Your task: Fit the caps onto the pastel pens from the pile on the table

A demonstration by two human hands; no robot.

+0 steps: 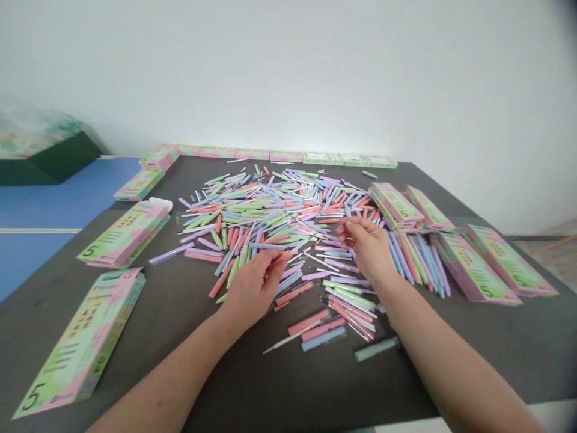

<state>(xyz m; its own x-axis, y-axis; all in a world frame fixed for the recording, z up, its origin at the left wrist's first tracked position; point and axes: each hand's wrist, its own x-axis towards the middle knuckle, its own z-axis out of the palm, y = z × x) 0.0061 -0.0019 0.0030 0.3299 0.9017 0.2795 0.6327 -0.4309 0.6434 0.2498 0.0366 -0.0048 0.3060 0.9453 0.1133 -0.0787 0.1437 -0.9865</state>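
A wide heap of pen parts [252,207] in purple, green, blue and coral covers the middle of the dark table. Over its near side is my left hand [255,285], thumb and fingertips pinched together. A blue pen barrel [269,246] lies just beyond those fingers; whether they grip anything I cannot make out. My right hand [367,246] hovers at the right of the heap with its fingers closed together, and any small thing in them is hidden. Thin white refills [321,262] lie between the hands. Closer to me are coral barrels [322,329] and a grey-green barrel [376,349].
Green-and-pink boxes [124,231] marked 5 line the left side. More boxes [478,267] stand at the right, beside a row of assorted pens [417,258]. Small boxes [252,154] edge the back by the wall. A dark green bin [49,159] sits on a blue surface at left.
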